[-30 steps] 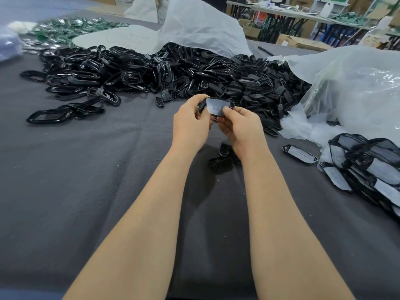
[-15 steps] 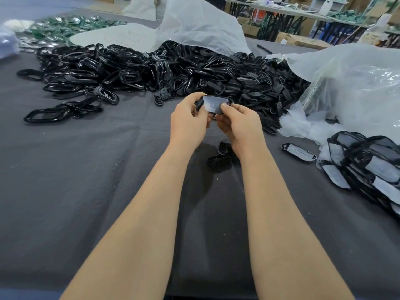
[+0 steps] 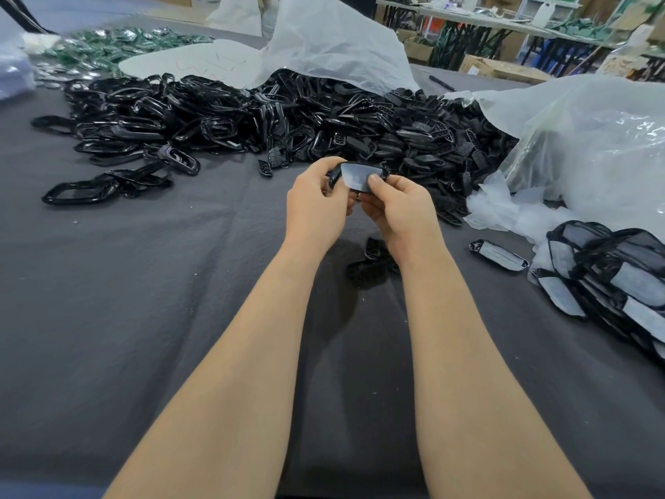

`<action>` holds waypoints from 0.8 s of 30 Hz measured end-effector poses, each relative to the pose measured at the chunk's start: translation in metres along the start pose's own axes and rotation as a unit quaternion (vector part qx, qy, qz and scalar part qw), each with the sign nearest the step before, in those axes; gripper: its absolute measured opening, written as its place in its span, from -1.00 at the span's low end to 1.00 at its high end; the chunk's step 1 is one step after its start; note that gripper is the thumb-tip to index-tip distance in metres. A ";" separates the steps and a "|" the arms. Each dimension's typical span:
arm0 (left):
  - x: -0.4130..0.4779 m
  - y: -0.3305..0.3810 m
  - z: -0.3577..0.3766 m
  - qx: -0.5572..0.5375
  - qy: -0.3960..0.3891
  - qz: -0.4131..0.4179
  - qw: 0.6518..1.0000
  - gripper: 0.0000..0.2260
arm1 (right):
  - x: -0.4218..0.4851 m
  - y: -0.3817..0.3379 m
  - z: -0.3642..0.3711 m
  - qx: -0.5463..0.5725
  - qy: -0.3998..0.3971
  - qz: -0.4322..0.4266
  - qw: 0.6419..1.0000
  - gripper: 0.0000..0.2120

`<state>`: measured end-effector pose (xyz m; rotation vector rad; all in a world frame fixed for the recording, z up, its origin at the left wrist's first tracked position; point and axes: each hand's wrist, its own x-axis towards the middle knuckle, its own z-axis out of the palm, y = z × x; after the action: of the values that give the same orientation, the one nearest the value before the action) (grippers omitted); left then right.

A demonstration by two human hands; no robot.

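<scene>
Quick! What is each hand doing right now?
Left hand: grips the film-covered black part.
Right hand: pinches the same part.

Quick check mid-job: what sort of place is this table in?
Probably a small factory assembly floor. A heap of loose black plastic parts lies on the table, a stack of film-faced pieces sits at the right, and work tables with cartons stand behind. The left hand and right hand hold one grey-faced piece.

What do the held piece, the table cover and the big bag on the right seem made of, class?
Held piece: likely moulded black plastic, glossy rim glints; its grey face looks matte, perhaps film. Table cover: dark grey cloth, soft creases. Bag: thin translucent plastic film, crinkled with bright highlights.
</scene>
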<state>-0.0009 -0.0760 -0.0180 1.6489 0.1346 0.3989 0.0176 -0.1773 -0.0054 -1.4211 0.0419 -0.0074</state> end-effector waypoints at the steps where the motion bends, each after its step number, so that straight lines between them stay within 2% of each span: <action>1: -0.001 0.000 0.000 -0.006 0.000 0.000 1.000 -0.79 | 0.000 0.000 0.000 -0.001 0.001 0.000 1.000 -0.86; 8: -0.002 0.003 0.002 -0.016 0.005 0.007 1.000 -0.88 | 0.001 0.001 -0.001 -0.019 0.015 -0.010 1.000 -0.88; 13: -0.001 0.001 0.000 0.038 0.003 0.007 0.999 -0.75 | -0.001 0.002 0.000 -0.018 0.013 0.003 1.000 -0.87; 18: -0.002 0.003 0.000 0.032 -0.008 0.001 0.999 -0.77 | -0.002 0.000 0.000 0.010 0.018 -0.007 1.000 -0.93; 24: -0.001 0.001 -0.001 0.021 -0.008 0.003 1.000 -0.84 | -0.003 -0.001 0.001 0.007 0.019 -0.002 1.000 -0.90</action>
<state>-0.0029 -0.0753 -0.0171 1.6942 0.1263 0.3905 0.0144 -0.1763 -0.0040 -1.4069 0.0704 -0.0371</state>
